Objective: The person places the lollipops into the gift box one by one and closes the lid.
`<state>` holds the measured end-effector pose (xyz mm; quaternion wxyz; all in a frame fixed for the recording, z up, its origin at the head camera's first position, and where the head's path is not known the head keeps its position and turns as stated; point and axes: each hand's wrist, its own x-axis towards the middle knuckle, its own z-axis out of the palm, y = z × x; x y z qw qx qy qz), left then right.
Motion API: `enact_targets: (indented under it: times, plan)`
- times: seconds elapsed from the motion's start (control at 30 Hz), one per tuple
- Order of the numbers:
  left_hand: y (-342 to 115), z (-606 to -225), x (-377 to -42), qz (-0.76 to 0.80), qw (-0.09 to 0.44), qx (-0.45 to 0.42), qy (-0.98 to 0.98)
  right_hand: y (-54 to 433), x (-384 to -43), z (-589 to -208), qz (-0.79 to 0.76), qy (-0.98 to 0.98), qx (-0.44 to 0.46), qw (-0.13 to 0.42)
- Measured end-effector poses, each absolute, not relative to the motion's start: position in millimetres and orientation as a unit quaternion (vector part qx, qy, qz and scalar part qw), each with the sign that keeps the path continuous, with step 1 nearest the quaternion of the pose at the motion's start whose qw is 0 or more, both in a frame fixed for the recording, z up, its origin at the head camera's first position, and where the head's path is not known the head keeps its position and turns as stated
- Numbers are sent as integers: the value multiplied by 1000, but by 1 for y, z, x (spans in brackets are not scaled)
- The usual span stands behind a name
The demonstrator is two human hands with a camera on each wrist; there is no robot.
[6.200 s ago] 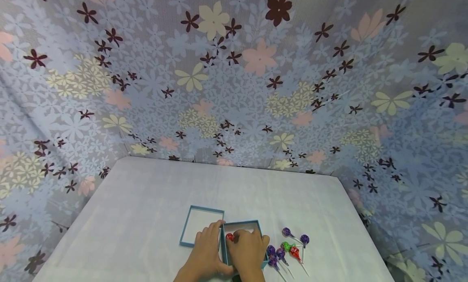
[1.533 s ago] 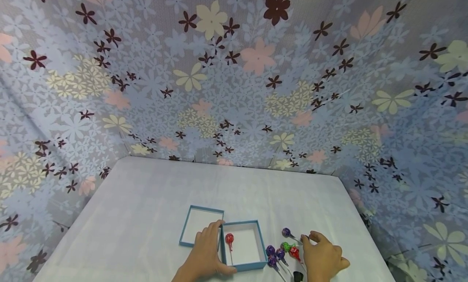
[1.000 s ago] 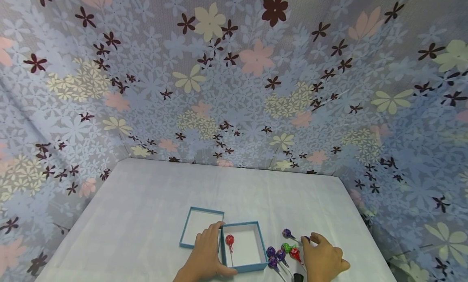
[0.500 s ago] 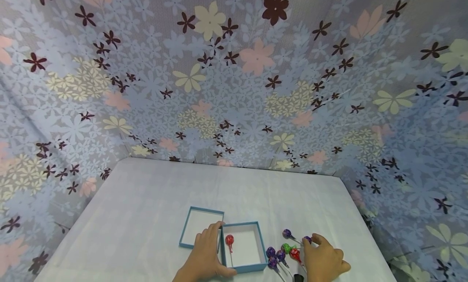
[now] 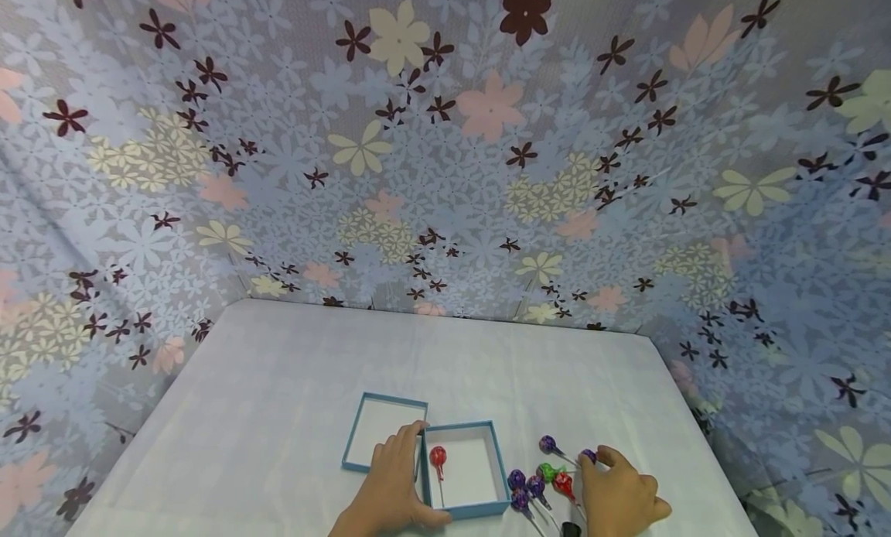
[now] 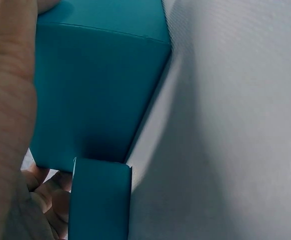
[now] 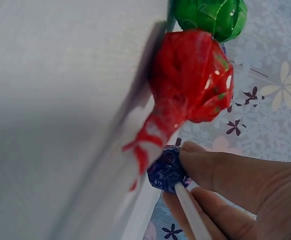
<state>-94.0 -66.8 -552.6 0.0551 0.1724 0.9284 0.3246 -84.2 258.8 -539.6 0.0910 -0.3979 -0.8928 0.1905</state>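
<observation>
In the head view my left hand (image 5: 391,483) grips the left side of a blue-edged box (image 5: 480,507), thumb at the near corner and fingers at the far one. The left wrist view shows the box's teal outer wall (image 6: 95,90) beside my thumb. A red lollipop (image 5: 438,456) lies inside, along the box's left wall. On the right, my right hand (image 5: 619,497) pinches a purple lollipop (image 7: 166,169) by its wrapped head between thumb and fingers. A red lollipop (image 7: 190,75) and a green one (image 7: 213,17) lie close by, large in the right wrist view.
The box's shallow lid (image 5: 353,432) lies hollow side up at the left, behind my left hand. Several purple lollipops (image 5: 517,480) cluster right of the box, with another purple lollipop (image 5: 547,444) farther back. A white cloth (image 5: 292,382) covers the table; flowered fabric (image 5: 418,173) hangs around it.
My right hand, earlier inside the box at the red lollipop, has moved right to the purple lollipop and stayed there over the last second or so. My left hand keeps its grip.
</observation>
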Motion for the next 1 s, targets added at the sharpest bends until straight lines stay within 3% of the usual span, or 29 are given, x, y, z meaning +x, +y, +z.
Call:
enact_targets:
  times: [1.0]
  plan:
    - [-68, -549, -95, 325, 66, 170, 928, 258, -82, -535, 183, -895, -400, 69]
